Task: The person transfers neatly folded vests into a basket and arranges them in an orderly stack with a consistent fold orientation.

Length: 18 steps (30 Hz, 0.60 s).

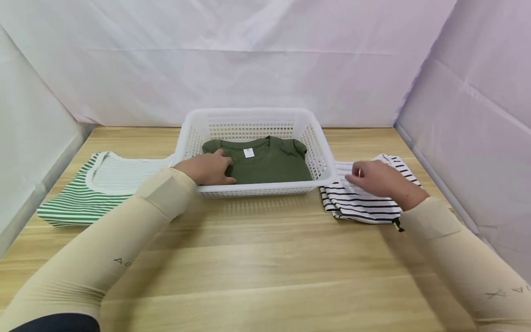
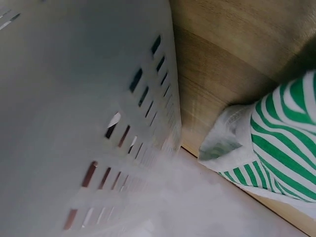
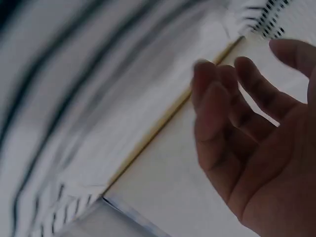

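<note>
A dark green shirt (image 1: 269,161) with a white neck label lies folded in a white plastic basket (image 1: 257,187). My left hand (image 1: 210,168) reaches over the basket's left front corner, its fingers resting on the shirt's left side. In the left wrist view the basket wall (image 2: 59,98) hides that hand. On the right, my right hand (image 1: 379,180) hovers over a white shirt with black stripes (image 1: 352,201). In the right wrist view the right hand (image 3: 261,133) has loosely bent fingers with nothing between them.
A green-and-white striped shirt (image 1: 83,198) lies left of the basket, under the left forearm's line. Everything rests on a wooden table (image 1: 265,258). White sheeting (image 1: 249,69) stands behind it and along both sides.
</note>
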Motion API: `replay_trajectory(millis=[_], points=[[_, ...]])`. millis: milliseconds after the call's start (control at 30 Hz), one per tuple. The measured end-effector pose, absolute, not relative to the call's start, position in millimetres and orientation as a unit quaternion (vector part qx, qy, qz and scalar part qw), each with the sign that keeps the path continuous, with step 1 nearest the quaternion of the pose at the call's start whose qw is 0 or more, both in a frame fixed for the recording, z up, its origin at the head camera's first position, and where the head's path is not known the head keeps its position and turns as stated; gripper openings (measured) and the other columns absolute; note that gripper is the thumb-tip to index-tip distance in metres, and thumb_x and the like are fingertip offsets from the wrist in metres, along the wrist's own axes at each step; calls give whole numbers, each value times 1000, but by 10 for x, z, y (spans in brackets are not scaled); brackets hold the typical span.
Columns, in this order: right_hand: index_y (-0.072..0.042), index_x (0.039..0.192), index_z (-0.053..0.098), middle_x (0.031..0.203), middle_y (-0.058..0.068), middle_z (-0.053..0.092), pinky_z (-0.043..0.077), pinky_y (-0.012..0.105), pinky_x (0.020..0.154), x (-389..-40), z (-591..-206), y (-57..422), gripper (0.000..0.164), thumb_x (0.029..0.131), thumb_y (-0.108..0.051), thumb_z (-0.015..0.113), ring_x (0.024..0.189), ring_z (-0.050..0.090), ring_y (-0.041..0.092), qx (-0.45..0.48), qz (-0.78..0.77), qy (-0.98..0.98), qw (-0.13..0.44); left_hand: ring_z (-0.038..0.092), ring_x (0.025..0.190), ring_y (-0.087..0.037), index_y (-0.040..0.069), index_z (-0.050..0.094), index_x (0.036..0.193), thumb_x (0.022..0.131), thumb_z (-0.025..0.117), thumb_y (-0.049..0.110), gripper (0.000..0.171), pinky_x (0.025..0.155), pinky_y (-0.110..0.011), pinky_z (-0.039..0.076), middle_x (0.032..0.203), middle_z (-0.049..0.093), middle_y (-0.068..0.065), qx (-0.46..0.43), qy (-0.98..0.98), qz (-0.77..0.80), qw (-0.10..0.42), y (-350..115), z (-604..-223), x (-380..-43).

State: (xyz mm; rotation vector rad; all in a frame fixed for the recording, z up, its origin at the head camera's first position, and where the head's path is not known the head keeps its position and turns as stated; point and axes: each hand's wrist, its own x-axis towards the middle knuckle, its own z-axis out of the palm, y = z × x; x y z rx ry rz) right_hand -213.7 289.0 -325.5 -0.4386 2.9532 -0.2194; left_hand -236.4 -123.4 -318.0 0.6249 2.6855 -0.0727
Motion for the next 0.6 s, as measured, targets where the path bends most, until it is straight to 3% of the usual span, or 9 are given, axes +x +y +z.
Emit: replay_trajectory(millis=[100,367,433,600], points=[[-14,84,58,64,0,54,38,28,55,-2082,-3391,2936,35,89,-48,52,59,49,14,-149,-67,979,122,55,112,-34,6,42,136,88,52,49,66,93,-50,43,139,35,-21,222,957,-21,188,-1232,-3180,-2368],[-11,81,50,66,0,48,35,27,57,-1963,-3557,2900,40,85,-50,58,60,44,13,-158,-70,975,136,49,120,-32,13,48,132,89,52,48,56,93,-60,36,137,45,-13,211,964,-6,163,-1276,-3192,-2387],[-12,78,49,65,0,48,35,26,57,-1926,-3564,2886,40,84,-50,58,59,44,13,-161,-72,975,139,50,119,-30,15,51,130,90,51,47,51,93,-63,34,133,51,-8,207,967,6,146,-1290,-3156,-2385],[-13,75,49,63,-1,47,34,26,55,-1807,-3551,2872,41,83,-53,58,57,43,12,-163,-73,972,152,58,107,-25,16,55,124,91,49,43,42,87,-58,40,121,61,-4,212,973,47,80,-1306,-2962,-2346]])
